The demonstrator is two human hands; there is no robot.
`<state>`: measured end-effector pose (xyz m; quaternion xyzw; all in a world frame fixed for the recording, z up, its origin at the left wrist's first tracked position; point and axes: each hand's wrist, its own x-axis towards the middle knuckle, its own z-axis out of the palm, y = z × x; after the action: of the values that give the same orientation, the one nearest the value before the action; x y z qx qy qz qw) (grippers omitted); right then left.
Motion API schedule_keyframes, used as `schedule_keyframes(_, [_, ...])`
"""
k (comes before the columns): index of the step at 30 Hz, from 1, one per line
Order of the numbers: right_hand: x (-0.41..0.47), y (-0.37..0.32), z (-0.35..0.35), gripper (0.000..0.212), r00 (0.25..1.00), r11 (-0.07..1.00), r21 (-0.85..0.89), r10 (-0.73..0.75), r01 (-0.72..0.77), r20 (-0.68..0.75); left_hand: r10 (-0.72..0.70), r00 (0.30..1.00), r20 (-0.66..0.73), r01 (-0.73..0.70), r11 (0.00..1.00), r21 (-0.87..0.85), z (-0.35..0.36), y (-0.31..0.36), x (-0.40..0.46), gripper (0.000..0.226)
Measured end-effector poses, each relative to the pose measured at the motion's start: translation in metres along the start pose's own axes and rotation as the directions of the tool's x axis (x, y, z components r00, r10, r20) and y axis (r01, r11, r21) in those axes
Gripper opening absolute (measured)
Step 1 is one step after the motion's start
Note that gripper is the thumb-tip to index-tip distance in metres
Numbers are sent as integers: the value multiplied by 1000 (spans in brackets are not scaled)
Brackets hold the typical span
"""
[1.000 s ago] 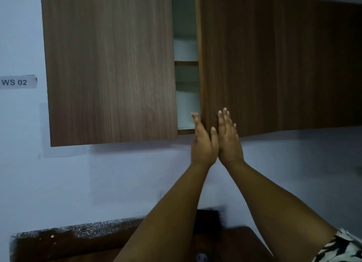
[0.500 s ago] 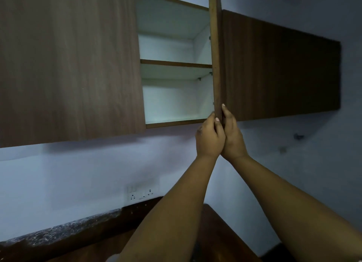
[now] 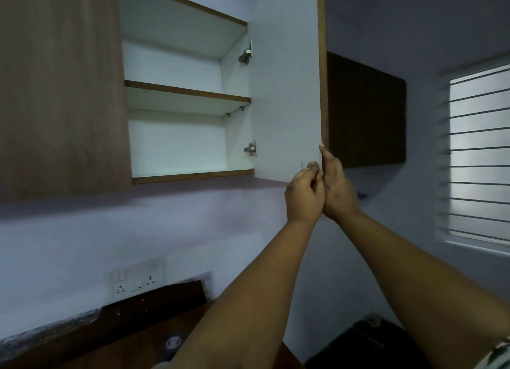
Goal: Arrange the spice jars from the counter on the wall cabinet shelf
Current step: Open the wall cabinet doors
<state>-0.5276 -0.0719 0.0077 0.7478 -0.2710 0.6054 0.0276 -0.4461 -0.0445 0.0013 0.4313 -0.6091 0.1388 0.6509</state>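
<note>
Swinging wide since half a second ago: cabinet door [image 3: 284,92] | left hand [image 3: 303,193] and right hand [image 3: 335,186] grips apparently clamped on its edge | shelf [image 3: 187,92] exposed, no jars visible.

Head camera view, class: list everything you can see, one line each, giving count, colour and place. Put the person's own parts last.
Open cabinet door: one, white inside with a brown edge, swung out at centre.
Shelf: one, white with a brown front edge, midway up the open cabinet; nothing visible on it.
Hinges: two, metal, upper and lower on the door's inner side.
Closed cabinet door: one, brown wood grain, left.
Dark cabinet: one, dark brown, right of the open door.
Socket panel: one, white, wall below the cabinet.
Counter: one, speckled edge with a dark top, bottom left.
Window: one, bright, with horizontal bars, far right.
Spice jars: none in view.
Left hand: fingers curled at the door's lower corner.
Right hand: holds the door's outer edge.
</note>
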Motion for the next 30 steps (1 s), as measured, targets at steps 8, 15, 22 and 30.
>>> schedule_keyframes(8, [7,73,-39,54,994,995,-10,96,-96,50,-91,972,216,82,995,52,80,15,6,41])
schedule_keyframes(15, [3,130,-48,56,992,994,-73,89,-82,88,-113,876,469,53,989,138,126,8,0,51])
schedule_keyframes(22, [12,117,-14,53,933,895,-412,12,-170,-359,-49,958,283,13,992,129,103,0,1,55])
schedule_keyframes(30, [41,21,60,39,961,995,-103,-41,13,-272,37,998,-58,-15,936,351,-8,-37,23,58])
